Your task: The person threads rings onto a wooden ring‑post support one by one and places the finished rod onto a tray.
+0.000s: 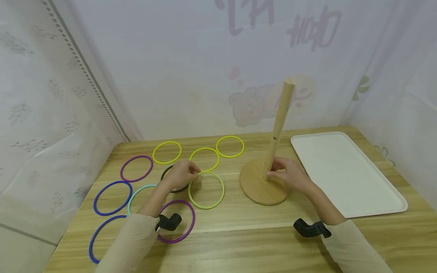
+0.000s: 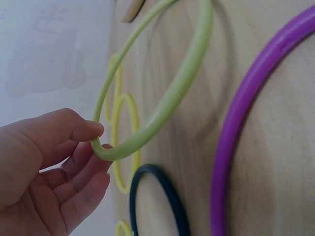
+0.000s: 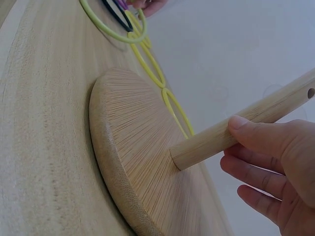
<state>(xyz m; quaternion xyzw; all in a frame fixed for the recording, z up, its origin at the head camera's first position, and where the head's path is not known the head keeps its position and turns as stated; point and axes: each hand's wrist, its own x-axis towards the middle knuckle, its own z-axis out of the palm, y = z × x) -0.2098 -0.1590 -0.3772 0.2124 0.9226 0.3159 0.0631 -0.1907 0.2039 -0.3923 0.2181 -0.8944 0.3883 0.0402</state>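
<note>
I've got the left hand [image 1: 181, 175] pinching the light-green ring [image 2: 170, 101] at its edge, thumb and fingers closed, ring tilted over the desk [image 1: 246, 242] beside a dark ring [image 2: 176, 202]. Right hand [image 1: 290, 174] pinches the wooden post [image 1: 280, 121] low down, just above its round base [image 1: 250, 189], remaining fingers loose. Curtain [image 1: 170, 76] behind carries pale lettering [image 1: 315, 31], too faint for me to read reliably.

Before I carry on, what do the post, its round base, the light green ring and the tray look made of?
The post: seemingly pale wood, smooth; fine lengthwise grain shows. The round base: wood, possibly bamboo, matt; dense fine streaks cover its top. The light green ring: likely plastic; smooth, evenly coloured, soft sheen. The tray: perhaps plastic, matt; plain off-white, no visible grain, but uncertain.
</note>
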